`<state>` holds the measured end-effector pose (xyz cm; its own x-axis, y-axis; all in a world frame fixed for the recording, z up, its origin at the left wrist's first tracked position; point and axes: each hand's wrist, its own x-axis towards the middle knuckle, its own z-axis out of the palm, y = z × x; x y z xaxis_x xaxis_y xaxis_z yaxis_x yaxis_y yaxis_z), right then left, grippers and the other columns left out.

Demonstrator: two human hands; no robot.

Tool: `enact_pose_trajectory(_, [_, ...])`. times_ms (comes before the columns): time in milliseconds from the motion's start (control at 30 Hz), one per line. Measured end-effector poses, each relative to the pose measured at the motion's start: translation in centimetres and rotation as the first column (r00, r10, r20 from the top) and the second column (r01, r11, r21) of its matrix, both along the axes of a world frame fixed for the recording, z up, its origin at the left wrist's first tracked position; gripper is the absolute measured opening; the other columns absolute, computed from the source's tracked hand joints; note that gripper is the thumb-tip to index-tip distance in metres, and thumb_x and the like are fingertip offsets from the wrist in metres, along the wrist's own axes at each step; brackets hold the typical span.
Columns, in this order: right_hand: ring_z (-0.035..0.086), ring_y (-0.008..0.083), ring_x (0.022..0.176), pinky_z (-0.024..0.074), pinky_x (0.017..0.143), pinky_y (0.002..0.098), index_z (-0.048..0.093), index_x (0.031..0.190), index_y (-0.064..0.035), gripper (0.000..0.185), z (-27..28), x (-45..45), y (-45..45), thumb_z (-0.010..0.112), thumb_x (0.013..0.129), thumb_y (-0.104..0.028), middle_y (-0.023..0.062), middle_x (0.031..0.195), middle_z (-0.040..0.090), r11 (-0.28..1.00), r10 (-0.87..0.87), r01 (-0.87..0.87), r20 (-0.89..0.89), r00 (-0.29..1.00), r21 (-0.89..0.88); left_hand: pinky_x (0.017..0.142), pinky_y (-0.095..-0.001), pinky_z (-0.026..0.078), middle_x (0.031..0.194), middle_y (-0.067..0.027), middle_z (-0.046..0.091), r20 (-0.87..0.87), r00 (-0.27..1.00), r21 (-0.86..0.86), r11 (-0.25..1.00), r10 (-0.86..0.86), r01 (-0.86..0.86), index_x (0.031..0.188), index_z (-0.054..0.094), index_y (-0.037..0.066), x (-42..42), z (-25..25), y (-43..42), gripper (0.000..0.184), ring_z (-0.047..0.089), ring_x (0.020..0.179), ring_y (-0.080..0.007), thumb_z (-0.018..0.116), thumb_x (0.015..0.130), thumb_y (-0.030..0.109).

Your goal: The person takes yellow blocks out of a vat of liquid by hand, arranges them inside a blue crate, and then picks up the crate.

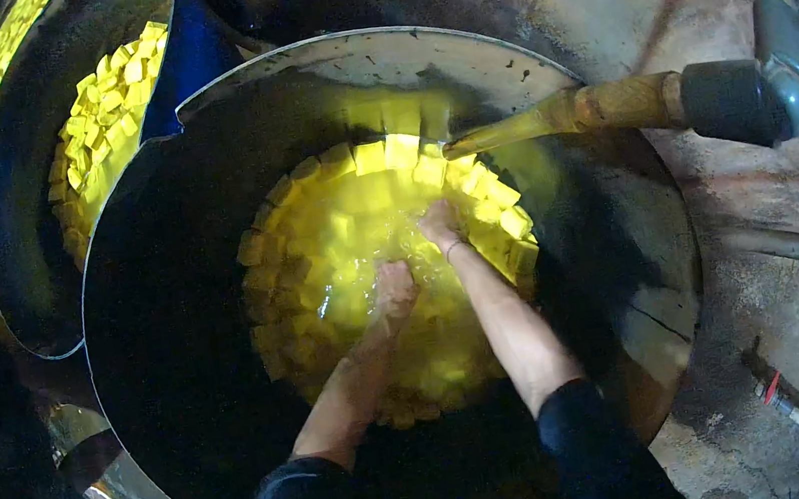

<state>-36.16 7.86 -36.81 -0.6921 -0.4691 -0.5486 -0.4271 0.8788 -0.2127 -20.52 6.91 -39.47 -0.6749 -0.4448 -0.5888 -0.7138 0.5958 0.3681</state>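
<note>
Inside a large round vat (163,331): yellow blocks (401,151) lie in cloudy yellow liquid (412,344), ringed along the vat's wall and scattered, blurred, below the surface.
Left hand: near the middle of the vat, its fingers (395,275) apparently curled; I cannot tell whether they grip a block.
Right hand: farther forward, close to the blocks on the right side, its fingertips lost in the liquid; its grip cannot be told either. A thin band (457,246) circles the wrist.
Block feel: probably light to medium, fairly soft, slippery when wet, and easily chipped at the corners.
Block hold: likely best taken by two opposite flat faces, with spread fingers and little squeeze.
Spout: a wooden-looking tube (593,108) on a grey pipe elbow (788,92) reaches over the vat's right side, its tip just above the far blocks, in the way of a raised right arm.
Other hindrances: the vat's high wall and the murky, rippling liquid, which hides the lower blocks.
Next vat: at upper left, a second vat (17,219) holds a heap of blocks.
Floor: stained concrete (711,390) on the right.
</note>
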Motion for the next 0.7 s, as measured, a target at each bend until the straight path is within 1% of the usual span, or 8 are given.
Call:
enact_pose_trajectory(267, [0.056, 0.0298, 0.112, 0.0428, 0.097, 0.0373, 0.054, 0.122, -0.0019, 0.067, 3.7, 0.5, 0.9, 0.072, 0.069, -0.04, 0.0192, 0.116, 0.06, 0.969, -0.228, 0.248, 0.323, 0.918, -0.019, 0.075, -0.0325, 0.05, 0.106, -0.0119, 0.06, -0.172, 0.84, 0.593, 0.735, 0.515, -0.33, 0.112, 0.057, 0.006, 4.6, 1.4, -4.0, 0.04, 0.059, 0.091, -0.0226, 0.068, 0.075, 0.016])
enact_pose_trajectory(400, [0.052, 0.0241, 0.112, 0.0414, 0.097, 0.036, 0.044, 0.129, 0.0001, 0.066, 4.1, 2.6, 5.6, 0.074, 0.074, -0.019, 0.0126, 0.122, 0.055, 0.68, -0.051, 0.664, 0.883, 0.466, -0.311, 0.081, -0.0403, 0.05, 0.113, -0.0086, 0.057, 0.147, 0.439, 0.976, -0.059, 0.887, -0.208, 0.117, 0.054, 0.01, 6.4, 4.8, -6.3, 0.038, 0.055, 0.104, -0.0222, 0.057, 0.08, 0.013])
enact_pose_trajectory(433, [0.054, 0.0202, 0.107, 0.0433, 0.094, 0.0339, 0.044, 0.128, 0.001, 0.066, 7.7, 3.3, 4.9, 0.077, 0.073, -0.015, 0.0113, 0.114, 0.056, 0.743, -0.08, 0.614, 0.877, 0.475, -0.265, 0.081, -0.0376, 0.05, 0.109, -0.0105, 0.058, -0.076, 0.359, 0.986, 0.125, 0.93, -0.113, 0.113, 0.056, 0.009, 5.9, 5.4, -5.9, 0.032, 0.057, 0.099, -0.0233, 0.055, 0.082, 0.016])
enact_pose_trajectory(500, [0.058, 0.0167, 0.095, 0.0469, 0.084, 0.0289, 0.051, 0.12, 0.0029, 0.058, 7.7, 6.4, 5.9, 0.078, 0.072, -0.013, 0.0092, 0.099, 0.062, 0.577, -0.06, 0.75, 0.899, 0.434, -0.323, 0.081, -0.0373, 0.05, 0.102, -0.0122, 0.06, 0.368, 0.085, 0.924, -0.355, 0.926, -0.142, 0.11, 0.056, 0.007, 4.7, 7.7, -5.2, 0.033, 0.06, 0.092, -0.0261, 0.047, 0.085, 0.028])
enact_pose_trajectory(533, [0.059, 0.0162, 0.09, 0.0477, 0.08, 0.0274, 0.055, 0.116, 0.0037, 0.054, 9.5, 7.5, 5.5, 0.079, 0.071, -0.014, 0.0078, 0.094, 0.063, 0.558, -0.028, 0.763, 0.912, 0.41, -0.326, 0.081, -0.0373, 0.05, 0.102, -0.0122, 0.06, 0.369, 0.083, 0.924, -0.357, 0.926, -0.135, 0.11, 0.056, 0.007, 4.2, 7.8, -4.6, 0.033, 0.06, 0.092, -0.0261, 0.047, 0.085, 0.028])
enact_pose_trajectory(600, [0.06, 0.0169, 0.083, 0.0484, 0.076, 0.027, 0.06, 0.108, 0.0032, 0.047, 9.9, 10.0, 4.7, 0.08, 0.07, -0.015, 0.0069, 0.091, 0.064, 0.486, -0.014, 0.747, 0.851, 0.525, -0.453, 0.081, -0.039, 0.05, 0.098, -0.0108, 0.061, 0.398, -0.001, 0.914, -0.396, 0.917, 0.089, 0.107, 0.056, 0.005, 3.4, 7.8, -3.5, 0.035, 0.06, 0.09, -0.0255, 0.045, 0.086, 0.031])
enact_pose_trajectory(633, [0.059, 0.0137, 0.083, 0.0475, 0.076, 0.0253, 0.058, 0.113, 0.0039, 0.046, 10.0, 10.5, 4.6, 0.078, 0.073, -0.011, 0.0088, 0.097, 0.063, 0.672, -0.026, 0.428, 0.557, 0.83, -0.605, 0.08, -0.0382, 0.049, 0.094, -0.0093, 0.062, 0.382, -0.054, 0.924, -0.382, 0.923, 0.016, 0.106, 0.056, 0.004, 3.1, 8.5, -3.0, 0.036, 0.06, 0.087, -0.0243, 0.043, 0.087, 0.031])
enact_pose_trajectory(700, [0.056, 0.0143, 0.084, 0.0465, 0.076, 0.0265, 0.058, 0.109, 0.0, 0.038, 10.7, 11.2, 4.5, 0.075, 0.076, -0.012, 0.0063, 0.091, 0.06, 0.676, -0.084, 0.378, 0.444, 0.892, -0.632, 0.079, -0.0367, 0.05, 0.091, -0.0085, 0.061, 0.366, -0.132, 0.931, -0.362, 0.921, 0.054, 0.104, 0.057, 0.005, 2.7, 6.4, -2.4, 0.035, 0.059, 0.084, -0.0239, 0.04, 0.087, 0.031])
